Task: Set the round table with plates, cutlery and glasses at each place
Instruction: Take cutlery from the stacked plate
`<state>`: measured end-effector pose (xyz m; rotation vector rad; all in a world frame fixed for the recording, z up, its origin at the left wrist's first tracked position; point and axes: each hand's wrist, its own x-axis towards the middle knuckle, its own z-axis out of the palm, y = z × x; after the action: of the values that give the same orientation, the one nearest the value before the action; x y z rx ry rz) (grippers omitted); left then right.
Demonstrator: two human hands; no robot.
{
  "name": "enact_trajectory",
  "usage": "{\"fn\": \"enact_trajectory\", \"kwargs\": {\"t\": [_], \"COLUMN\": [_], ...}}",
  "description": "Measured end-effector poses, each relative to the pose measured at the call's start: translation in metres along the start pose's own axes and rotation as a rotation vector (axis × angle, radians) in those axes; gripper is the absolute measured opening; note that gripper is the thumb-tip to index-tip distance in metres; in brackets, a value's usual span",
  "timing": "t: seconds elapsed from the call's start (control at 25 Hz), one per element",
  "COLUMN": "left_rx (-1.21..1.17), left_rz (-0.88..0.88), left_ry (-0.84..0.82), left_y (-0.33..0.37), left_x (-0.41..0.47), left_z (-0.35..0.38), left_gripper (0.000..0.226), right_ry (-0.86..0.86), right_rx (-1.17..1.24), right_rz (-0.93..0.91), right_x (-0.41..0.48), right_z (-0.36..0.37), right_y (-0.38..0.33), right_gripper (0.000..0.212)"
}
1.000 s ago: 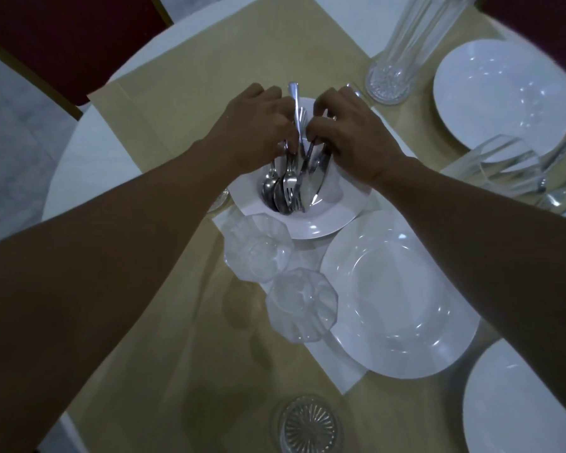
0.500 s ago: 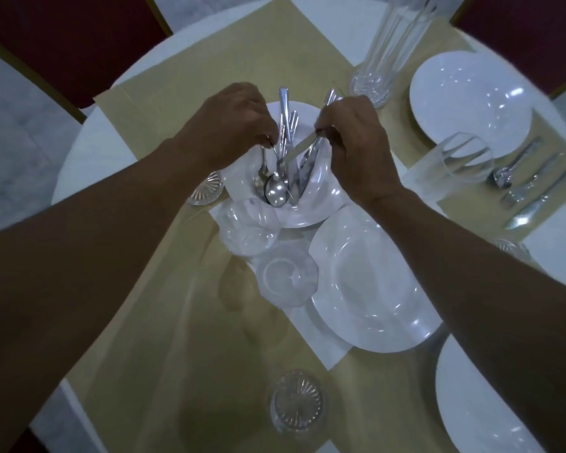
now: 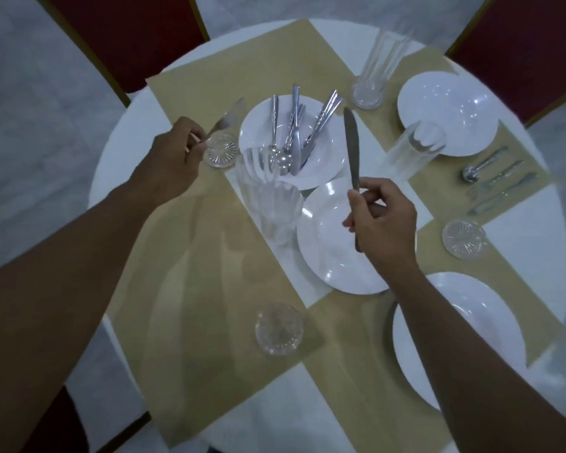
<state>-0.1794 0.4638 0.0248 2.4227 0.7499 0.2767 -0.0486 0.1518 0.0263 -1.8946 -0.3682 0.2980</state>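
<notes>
Fingers of my right hand point(image 3: 383, 223) are wrapped round the handle of a table knife point(image 3: 350, 142). The blade points to twelve o'clock, and the knife is held above the deep plate point(image 3: 327, 263) at the table's centre. My left hand point(image 3: 174, 155) pinches a blurred utensil point(image 3: 224, 120) between thumb and fingertips. I cannot tell fork from spoon, and its far end points to one o'clock.

Just beside that hand, at ten o'clock, stands a cut-glass tumbler point(image 3: 221, 150). Toward eleven o'clock from the centre sits the serving plate point(image 3: 252, 132), holding the loose cutlery point(image 3: 291, 138), handles fanned toward twelve. A tall glass point(image 3: 268, 204) stands against its near rim, touching the deep plate's left edge.

At one o'clock rises a second tall glass point(image 3: 373, 73). At two o'clock a place is laid: a white plate point(image 3: 448, 112), a third tall glass point(image 3: 412, 148) at its near edge, and a set of three utensils point(image 3: 494, 178) lying side by side to its right. A small tumbler point(image 3: 464, 238) stands at three o'clock. Another plate point(image 3: 490, 308) lies at five o'clock, partly under my right forearm, and a last tumbler point(image 3: 279, 328) stands at seven. Tan placemats point(image 3: 193, 256) cover the round table point(image 3: 121, 165). Red chairs point(image 3: 128, 34) stand at eleven and two.
</notes>
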Motion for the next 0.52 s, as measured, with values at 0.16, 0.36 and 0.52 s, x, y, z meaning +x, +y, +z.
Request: {"fn": "enact_trajectory", "kwargs": {"t": [0.16,0.36,0.52], "left_rx": [-0.141,-0.426,-0.567], "left_rz": [-0.309,-0.545,-0.575], "left_ry": [0.104,0.125,0.15], "left_y": [0.004,0.051,0.1], "left_x": [-0.094,-0.21,-0.285], "left_z": [0.037,0.085,0.121], "left_gripper": [0.018,0.029,0.024], "right_ry": [0.005,-0.064,-0.209], "right_rx": [0.071,0.166,0.1], "right_rz": [0.123,0.281,0.341], "right_x": [-0.072,-0.158,-0.205], "right_z": [-0.038,-0.089,-0.119], "right_y": [0.032,0.055,0.073], "right_gripper": [0.011,0.016,0.018]}}
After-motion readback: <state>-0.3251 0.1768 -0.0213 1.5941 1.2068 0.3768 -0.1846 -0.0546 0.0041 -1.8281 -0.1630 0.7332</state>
